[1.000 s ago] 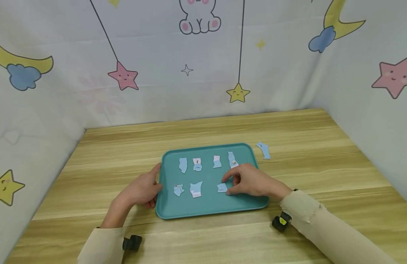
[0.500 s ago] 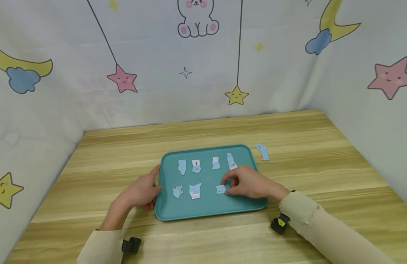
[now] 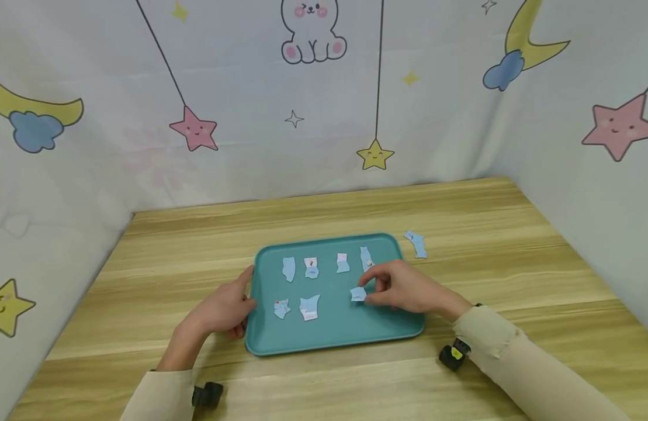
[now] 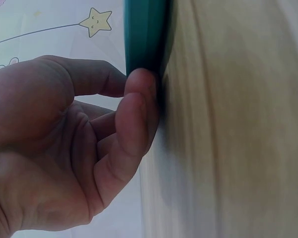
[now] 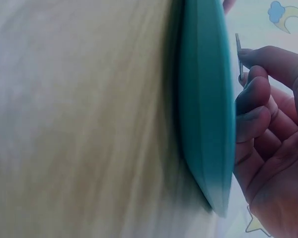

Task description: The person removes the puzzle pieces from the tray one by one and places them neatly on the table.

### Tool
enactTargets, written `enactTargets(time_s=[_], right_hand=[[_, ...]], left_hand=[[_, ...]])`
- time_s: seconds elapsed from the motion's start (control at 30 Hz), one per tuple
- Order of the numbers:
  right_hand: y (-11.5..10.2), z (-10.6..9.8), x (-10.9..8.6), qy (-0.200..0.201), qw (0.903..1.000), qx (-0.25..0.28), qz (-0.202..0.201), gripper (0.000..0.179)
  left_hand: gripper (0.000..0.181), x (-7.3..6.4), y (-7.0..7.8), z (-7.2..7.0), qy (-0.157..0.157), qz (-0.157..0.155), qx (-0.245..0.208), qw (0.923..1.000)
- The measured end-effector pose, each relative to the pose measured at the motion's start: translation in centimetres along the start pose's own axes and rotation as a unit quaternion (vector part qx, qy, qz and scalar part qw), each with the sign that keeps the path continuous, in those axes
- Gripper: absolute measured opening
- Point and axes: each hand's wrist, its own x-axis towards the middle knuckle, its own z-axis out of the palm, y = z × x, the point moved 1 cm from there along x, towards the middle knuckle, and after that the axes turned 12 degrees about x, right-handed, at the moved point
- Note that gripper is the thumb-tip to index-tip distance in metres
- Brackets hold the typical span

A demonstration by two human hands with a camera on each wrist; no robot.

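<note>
A teal tray (image 3: 331, 313) lies on the wooden table with several small light-blue puzzle pieces spread over it. My left hand (image 3: 225, 309) grips the tray's left rim with thumb and fingertips; the left wrist view shows its fingers curled against the tray's side. Over the tray's right half, my right hand (image 3: 405, 286) pinches a pale blue puzzle piece (image 3: 357, 294) between thumb and index finger. In the right wrist view this piece (image 5: 239, 57) appears edge-on, a little off the tray. A long puzzle piece (image 3: 366, 259) lies just beyond the right fingers, partly hidden.
One puzzle piece (image 3: 417, 244) lies on the table (image 3: 471, 222) outside the tray's far right corner. Along the tray's left half lie a curved piece (image 3: 288, 269) and a jagged piece (image 3: 282, 309). A printed cloth (image 3: 239, 169) hangs behind the table.
My right hand has lifted the pale blue puzzle piece and drawn it slightly to the right. My left hand stays on the tray rim. The head view has tilted up slightly.
</note>
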Motion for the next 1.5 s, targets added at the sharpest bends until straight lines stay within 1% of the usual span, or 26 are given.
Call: enactTargets(time_s=[0.23, 0.63, 0.83, 1.0, 1.13, 1.33, 1.5], right_hand=[[0.0, -0.9, -0.6, 0.015, 0.9998, 0.013, 0.001, 0.026], [0.6, -3.6, -1.6, 0.076, 0.9969, 0.017, 0.002, 0.028], [1.6, -5.3, -2.1, 0.112, 0.9934, 0.026, 0.004, 0.026], [2.3, -6.5, -2.6, 0.137, 0.9897, 0.032, 0.026, 0.026], [2.9, -7.4, -3.1, 0.146, 0.9883, 0.029, 0.033, 0.027], [4.0, -8.4, -3.6, 0.159, 0.9865, 0.008, 0.037, 0.027], [4.7, -9.2, -4.1, 0.171, 0.984, 0.009, 0.05, 0.029]], left_hand=[[0.079, 0.0, 0.0, 0.1, 0.0, 0.001, -0.001, 1.0], [0.079, 0.1, -0.1, 0.1, -0.001, 0.003, 0.0, 1.0], [0.079, 0.1, -0.1, 0.0, 0.002, 0.002, 0.003, 1.0], [0.079, 0.0, 0.0, 0.0, 0.002, 0.0, 0.003, 1.0], [0.079, 0.0, 0.0, 0.0, 0.002, 0.002, 0.003, 1.0], [0.079, 0.1, -0.1, 0.0, 0.002, 0.008, 0.001, 1.0], [0.079, 0.2, -0.2, 0.1, 0.001, 0.009, 0.0, 1.0]])
